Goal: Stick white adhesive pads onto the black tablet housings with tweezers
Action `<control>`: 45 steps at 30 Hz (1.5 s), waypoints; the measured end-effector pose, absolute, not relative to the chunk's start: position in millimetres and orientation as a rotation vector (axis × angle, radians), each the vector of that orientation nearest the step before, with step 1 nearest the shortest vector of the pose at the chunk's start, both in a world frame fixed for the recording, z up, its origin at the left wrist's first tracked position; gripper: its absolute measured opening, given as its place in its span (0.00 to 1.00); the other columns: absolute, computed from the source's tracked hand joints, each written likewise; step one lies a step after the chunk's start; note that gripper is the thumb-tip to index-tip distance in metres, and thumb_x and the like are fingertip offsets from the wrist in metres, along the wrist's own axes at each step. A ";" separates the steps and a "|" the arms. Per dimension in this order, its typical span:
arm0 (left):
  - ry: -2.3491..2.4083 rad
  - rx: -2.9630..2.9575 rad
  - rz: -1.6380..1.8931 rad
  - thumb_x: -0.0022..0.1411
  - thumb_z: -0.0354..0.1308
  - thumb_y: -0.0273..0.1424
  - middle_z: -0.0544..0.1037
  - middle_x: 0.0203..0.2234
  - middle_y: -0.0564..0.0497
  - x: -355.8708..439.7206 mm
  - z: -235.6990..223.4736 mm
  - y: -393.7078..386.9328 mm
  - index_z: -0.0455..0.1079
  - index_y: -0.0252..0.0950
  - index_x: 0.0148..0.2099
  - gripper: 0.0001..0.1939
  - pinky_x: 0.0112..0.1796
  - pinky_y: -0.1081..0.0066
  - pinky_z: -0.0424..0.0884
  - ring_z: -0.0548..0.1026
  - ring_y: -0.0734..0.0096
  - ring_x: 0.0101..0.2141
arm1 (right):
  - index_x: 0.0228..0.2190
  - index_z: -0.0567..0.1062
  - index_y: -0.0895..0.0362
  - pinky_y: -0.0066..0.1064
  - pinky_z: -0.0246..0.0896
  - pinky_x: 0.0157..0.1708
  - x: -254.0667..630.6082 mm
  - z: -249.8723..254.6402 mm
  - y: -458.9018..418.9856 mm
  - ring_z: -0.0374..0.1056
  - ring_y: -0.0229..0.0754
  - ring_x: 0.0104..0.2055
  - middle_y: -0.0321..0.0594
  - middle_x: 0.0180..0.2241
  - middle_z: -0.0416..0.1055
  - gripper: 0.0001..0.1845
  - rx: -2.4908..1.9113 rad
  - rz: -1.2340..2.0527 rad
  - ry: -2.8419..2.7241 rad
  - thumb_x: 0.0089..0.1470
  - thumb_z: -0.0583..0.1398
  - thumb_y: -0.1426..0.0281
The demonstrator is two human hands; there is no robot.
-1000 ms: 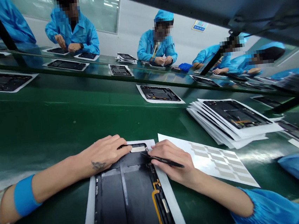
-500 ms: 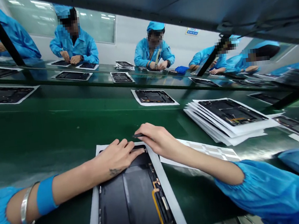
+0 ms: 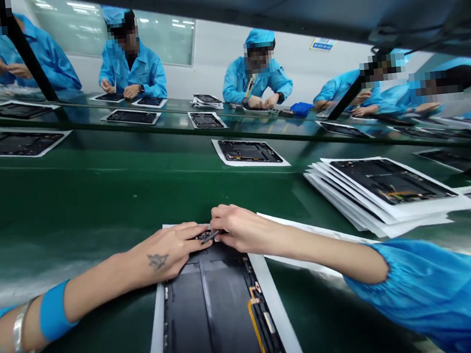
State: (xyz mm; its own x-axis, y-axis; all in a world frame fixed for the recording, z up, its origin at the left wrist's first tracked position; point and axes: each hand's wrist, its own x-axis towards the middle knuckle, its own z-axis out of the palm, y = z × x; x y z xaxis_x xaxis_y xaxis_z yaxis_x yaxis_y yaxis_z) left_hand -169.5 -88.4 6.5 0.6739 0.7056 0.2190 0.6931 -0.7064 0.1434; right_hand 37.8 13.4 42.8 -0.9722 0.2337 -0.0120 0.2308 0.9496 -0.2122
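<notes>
Left hand: the left hand (image 3: 163,251) is lying open, its fingers spread and pressing down on the top end of the tablet housing (image 3: 214,306).
Right hand: the right hand (image 3: 240,228) is closing around a slim black pick (image 3: 213,236), pinching it between thumb and fingers.
Grip: the right hand is gripping the pick firmly, while the left hand is holding nothing and is only bracing the housing.
Pick tip: it is pointing left and down, just beside the left fingertips (image 3: 197,237), at the housing's top edge.
Tablet housing: it is lying open side up directly beneath both hands, on a white paper backing (image 3: 154,339), and is stretching back toward the person.
Right of the grip: a white sheet (image 3: 302,226) is lying partly under the right forearm.
Beyond the grip: a stack of tablet housings (image 3: 386,184) is resting on the green workbench (image 3: 54,199), and co-workers (image 3: 263,74) in blue smocks are working farther off.
</notes>
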 end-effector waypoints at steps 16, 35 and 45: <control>1.205 2.849 0.321 0.61 0.46 0.16 0.67 0.61 0.36 -167.5 8.1 -91.9 0.66 0.30 0.61 0.27 0.57 0.54 0.68 0.67 0.50 0.60 | 0.33 0.76 0.60 0.34 0.57 0.34 72.2 41.8 20.4 0.64 0.44 0.36 0.44 0.34 0.69 0.08 -0.488 0.224 -3.090 0.58 0.57 0.79; 1.205 2.862 0.375 0.62 0.47 0.17 0.71 0.58 0.43 -165.8 12.3 -89.9 0.69 0.34 0.58 0.24 0.51 0.59 0.74 0.71 0.55 0.56 | 0.46 0.78 0.57 0.38 0.63 0.38 85.2 15.5 12.2 0.66 0.45 0.38 0.45 0.36 0.73 0.15 -0.350 0.630 -2.755 0.62 0.56 0.76; 1.209 2.809 0.387 0.65 0.44 0.17 0.76 0.51 0.45 -170.6 11.1 -79.2 0.64 0.38 0.61 0.25 0.46 0.63 0.71 0.72 0.61 0.49 | 0.48 0.76 0.56 0.36 0.58 0.36 77.4 10.0 11.9 0.64 0.44 0.38 0.45 0.37 0.71 0.15 -0.311 0.443 -2.820 0.63 0.55 0.75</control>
State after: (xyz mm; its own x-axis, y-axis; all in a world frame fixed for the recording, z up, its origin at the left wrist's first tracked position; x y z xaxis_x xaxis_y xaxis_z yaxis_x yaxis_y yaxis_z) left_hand -170.6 -79.2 11.1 0.6611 0.7217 0.2052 0.7069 -0.6907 0.1521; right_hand 77.4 11.9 10.0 -0.9408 0.2502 0.2288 0.1680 0.9302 -0.3264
